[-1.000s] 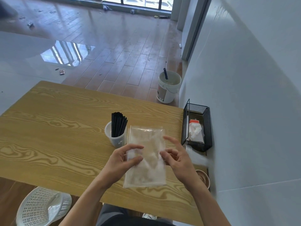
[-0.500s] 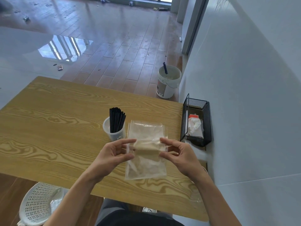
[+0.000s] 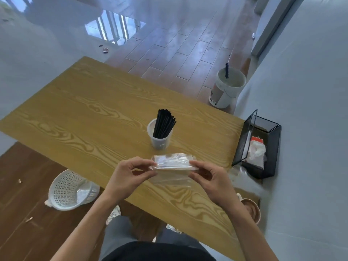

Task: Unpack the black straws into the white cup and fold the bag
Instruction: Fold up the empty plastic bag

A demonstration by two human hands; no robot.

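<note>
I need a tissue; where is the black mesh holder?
The black mesh holder sits at the table's far right edge, against the wall, right of the white cup.

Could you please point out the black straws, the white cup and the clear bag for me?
black straws (image 3: 164, 123), head view, middle of the bundle.
white cup (image 3: 160, 144), head view, front wall below the rim.
clear bag (image 3: 173, 162), head view, folded upper layer.

bag (image 3: 174, 163): clear glossy plastic film | table (image 3: 90, 117): wood-grain, smooth | organizer tray (image 3: 273, 147): black wire mesh | floor basket (image 3: 66, 189): perforated white plastic
</note>
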